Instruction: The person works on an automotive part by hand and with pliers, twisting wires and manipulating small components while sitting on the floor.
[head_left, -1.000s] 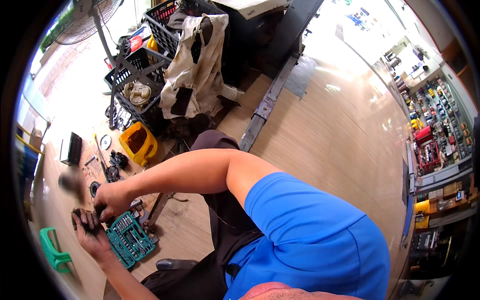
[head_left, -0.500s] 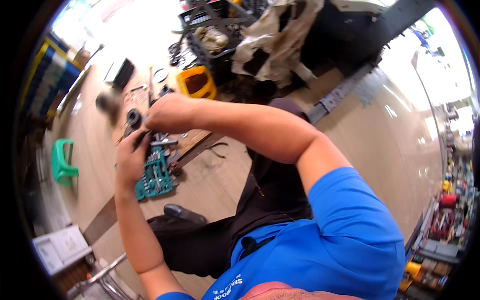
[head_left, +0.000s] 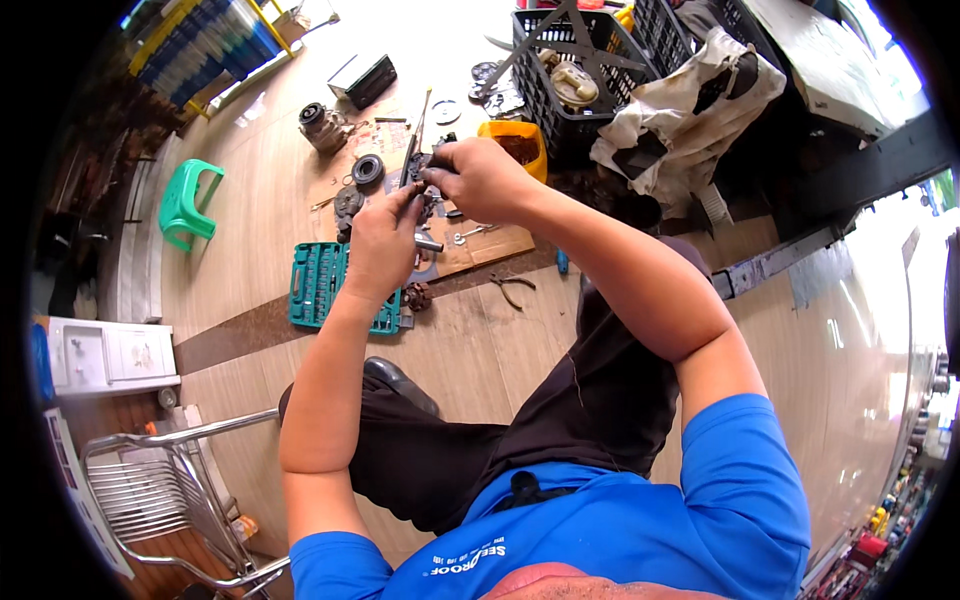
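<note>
My left hand (head_left: 385, 242) and my right hand (head_left: 482, 182) meet over a work area on the floor, fingers bent and pinched close together. A small dark thing lies between my fingertips, too small and covered to name. Just beyond are a long thin rod (head_left: 416, 135) and dark metal parts. A black ring-shaped pulley (head_left: 368, 170) lies left of my fingers, with a dark round metal part (head_left: 348, 203) below it. Under my left wrist is an open teal socket set case (head_left: 318, 285). A shiny metal cylinder (head_left: 428, 243) shows beside my left hand.
A cardboard sheet (head_left: 500, 245) lies under the parts. Near it are pliers (head_left: 513, 290), a yellow cut-open container (head_left: 530, 148), a metal compressor-like unit (head_left: 322, 128) and a black box (head_left: 370, 82). Black crates (head_left: 590, 75), a green stool (head_left: 187, 205) and a metal chair (head_left: 150, 490) stand around.
The view has swung left, so the scene sits further right. My hands have kept close together, and the right fingers now show more clearly against the left.
</note>
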